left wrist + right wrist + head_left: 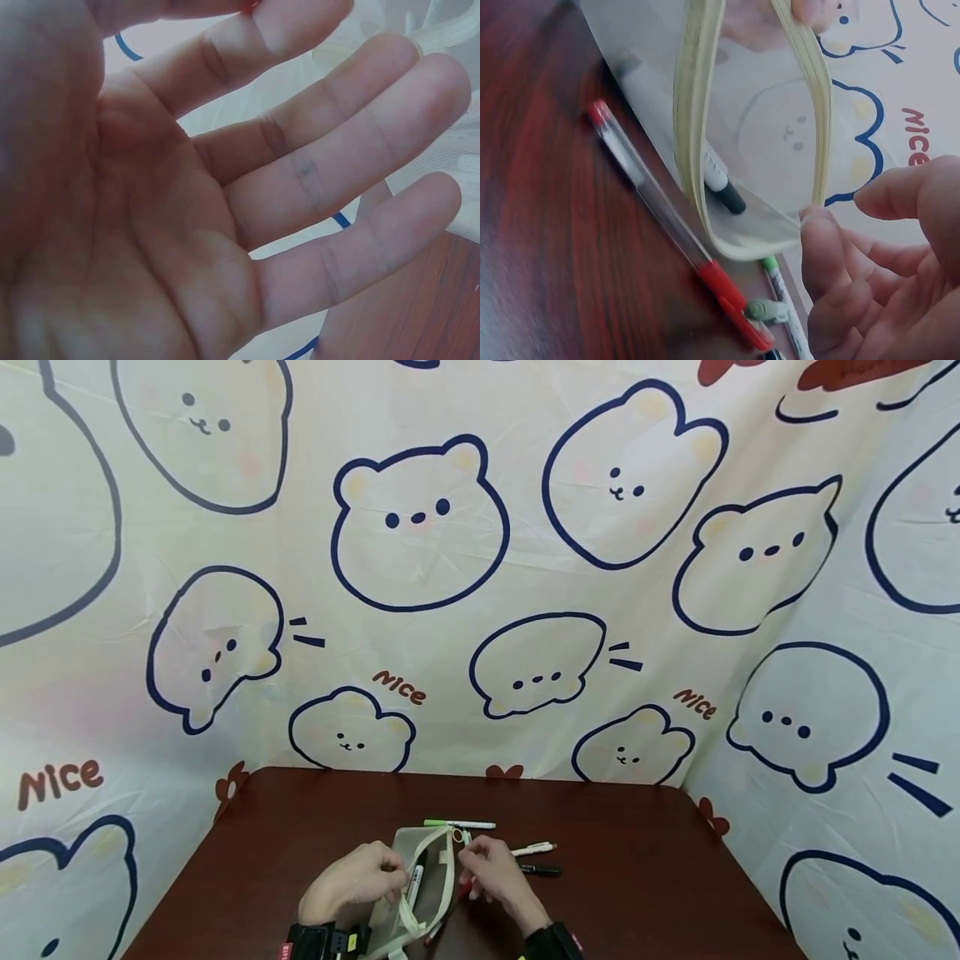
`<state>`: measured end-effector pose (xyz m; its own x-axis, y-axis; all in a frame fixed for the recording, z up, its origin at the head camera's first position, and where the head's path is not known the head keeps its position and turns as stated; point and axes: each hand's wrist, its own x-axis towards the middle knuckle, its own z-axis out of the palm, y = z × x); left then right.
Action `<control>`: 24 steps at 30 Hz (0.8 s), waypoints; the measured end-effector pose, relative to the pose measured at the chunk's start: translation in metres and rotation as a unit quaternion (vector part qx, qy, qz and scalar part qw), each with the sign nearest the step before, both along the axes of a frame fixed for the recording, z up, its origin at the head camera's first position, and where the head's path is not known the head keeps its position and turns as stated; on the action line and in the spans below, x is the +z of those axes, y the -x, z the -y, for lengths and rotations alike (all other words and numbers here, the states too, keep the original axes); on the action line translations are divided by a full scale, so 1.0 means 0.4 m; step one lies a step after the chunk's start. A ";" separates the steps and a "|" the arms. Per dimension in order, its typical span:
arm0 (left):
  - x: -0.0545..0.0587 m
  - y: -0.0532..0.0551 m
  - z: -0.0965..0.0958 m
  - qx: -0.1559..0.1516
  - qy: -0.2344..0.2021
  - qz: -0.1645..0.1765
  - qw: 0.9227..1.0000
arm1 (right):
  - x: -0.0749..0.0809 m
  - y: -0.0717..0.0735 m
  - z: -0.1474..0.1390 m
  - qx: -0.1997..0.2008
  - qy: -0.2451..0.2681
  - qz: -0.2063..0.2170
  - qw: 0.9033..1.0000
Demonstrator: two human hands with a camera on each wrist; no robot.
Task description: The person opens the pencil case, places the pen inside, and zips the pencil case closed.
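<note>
A translucent pale pencil case (388,913) with a cream zip edge (692,112) lies with its mouth spread wide. Inside it is a white marker with a black cap (714,174). My left hand (358,878) holds the case's left edge; in the left wrist view its longer fingers (352,150) stretch along the fabric. At the other end of the mouth is my right hand (497,872), fingers loosely bent, one fingertip at the zip edge, thumb and forefinger apart. A clear pen with a red cap (660,202) lies beside the case, partly hidden by the right hand in the head view.
Beyond the case lies a white marker with a green cap (459,823). Right of the right hand are a white pen (534,849) and a black pen (542,870). The brown table (637,877) meets a bear-printed cloth (420,693) at the back and sides.
</note>
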<state>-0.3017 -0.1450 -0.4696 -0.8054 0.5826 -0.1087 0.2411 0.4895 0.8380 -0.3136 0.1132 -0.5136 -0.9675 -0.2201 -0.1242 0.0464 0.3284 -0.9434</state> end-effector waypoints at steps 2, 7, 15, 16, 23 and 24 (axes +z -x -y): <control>-0.002 -0.002 0.000 0.001 -0.003 0.002 1.000 | -0.003 0.003 -0.006 -0.006 -0.034 -0.022 0.999; -0.002 -0.002 0.002 0.000 -0.004 0.003 1.000 | -0.010 0.017 -0.009 -0.030 -0.178 -0.096 0.979; 0.001 -0.007 0.003 0.002 0.003 -0.004 1.000 | -0.023 0.025 0.002 -0.067 -0.307 -0.151 0.937; 0.001 -0.006 0.003 0.002 0.004 -0.007 1.000 | -0.024 0.026 0.004 -0.068 -0.312 -0.153 0.935; 0.002 0.002 -0.006 0.000 0.008 -0.029 1.000 | -0.031 0.032 0.016 -0.071 -0.344 -0.155 0.923; 0.001 0.001 -0.006 -0.002 0.009 -0.029 1.000 | -0.035 0.032 0.018 -0.070 -0.347 -0.154 0.922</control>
